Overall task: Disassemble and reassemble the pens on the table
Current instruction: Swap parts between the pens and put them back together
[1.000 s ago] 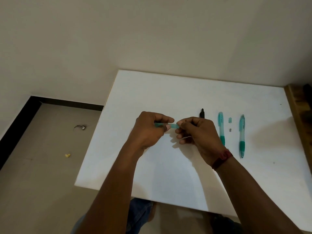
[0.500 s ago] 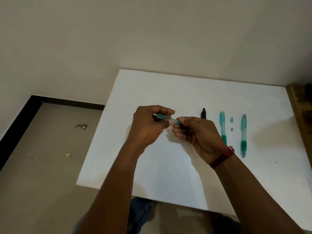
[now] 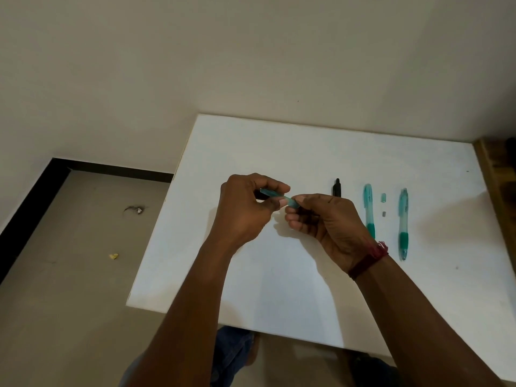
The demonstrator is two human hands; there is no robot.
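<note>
Head view: looks down on a white table (image 3: pixel 279 277) by a plain cream wall.
Table top: flat, smooth, with square corners.
Teal pen piece (image 3: pixel 275 194): short see-through plastic tube, up in the air over the table, not touching it.
Left hand (image 3: pixel 244 209): thumb and fingers curled, pinching the left end of the tube.
Right hand (image 3: pixel 326 223): fingertips curled, pinching the right end.
Wrist band (image 3: pixel 368 259): dark red, soft like thread, round the right wrist.
Place of the tube: bridges the two hands, mostly hidden by fingers, left end higher in the picture.
Black pen part (image 3: pixel 337 187): thin and dark, flat on the table just past the right hand, lower end hidden.
Near teal pen (image 3: pixel 368 208): long, clear, with a green grip, just beside the right hand.
Far teal pen (image 3: pixel 403 222): same shape, further right, lying alongside the other.
Small cap (image 3: pixel 384 198) and grey bit (image 3: pixel 383 213): tiny, between the two pens.
Change: a second ago lay level between the hands; now tilted, with both hands a bit further up the table. Pens and bits in the same spots.
</note>
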